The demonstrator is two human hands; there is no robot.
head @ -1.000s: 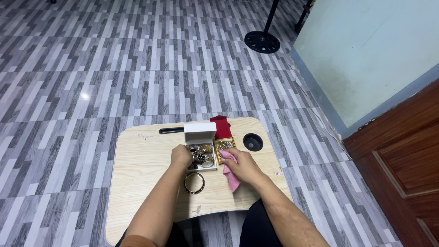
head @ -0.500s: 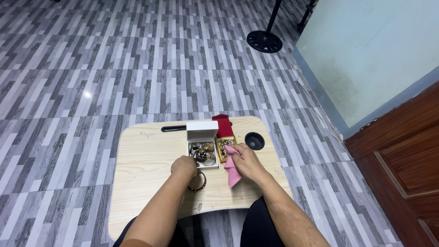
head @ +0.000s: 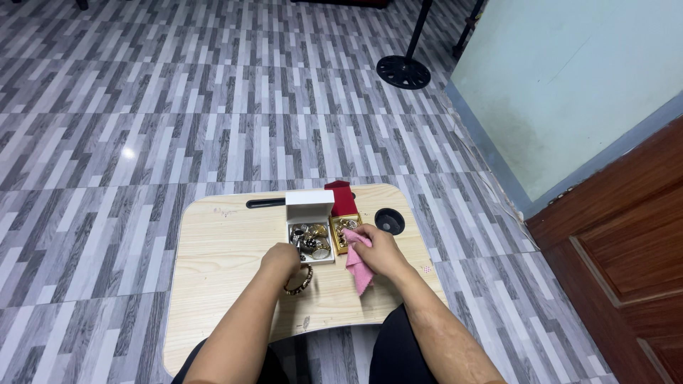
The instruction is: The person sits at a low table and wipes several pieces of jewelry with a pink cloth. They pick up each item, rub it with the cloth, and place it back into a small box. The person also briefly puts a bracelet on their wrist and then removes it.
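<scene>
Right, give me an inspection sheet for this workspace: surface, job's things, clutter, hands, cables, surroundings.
Surface: light wooden lap table with a slot near the far edge and a round cup recess.
Job's things: beaded bracelet on the table at the left hand; pink cloth in the right hand.
Clutter: open white box of mixed jewellery; open red box with gold pieces.
Hands: left hand touching the bracelet; right hand gripping the cloth.
Cables: a thin light cable along the wall base.
Surroundings: grey plank floor, round black stand base, pale green wall, brown wooden door.
</scene>
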